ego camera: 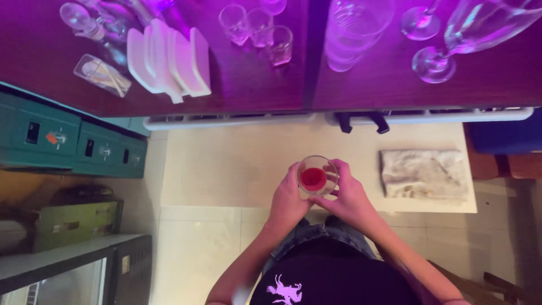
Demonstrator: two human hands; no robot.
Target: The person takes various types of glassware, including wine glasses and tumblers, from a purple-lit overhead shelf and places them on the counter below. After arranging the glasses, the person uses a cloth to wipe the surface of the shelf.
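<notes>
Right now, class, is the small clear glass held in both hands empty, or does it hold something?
Not empty: the small clear glass holds red liquid, seen from above as a red disc inside its rim, between the left hand and right hand.

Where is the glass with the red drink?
The glass is in the middle, held between the left hand and right hand, left of the folded cloth.

Two hands [288, 203] [350, 197]; one red-bottomed glass [315, 176]; one folded cloth [424, 174]; perhaps three shot glasses [257, 28]; two wine glasses [435, 63].
</notes>
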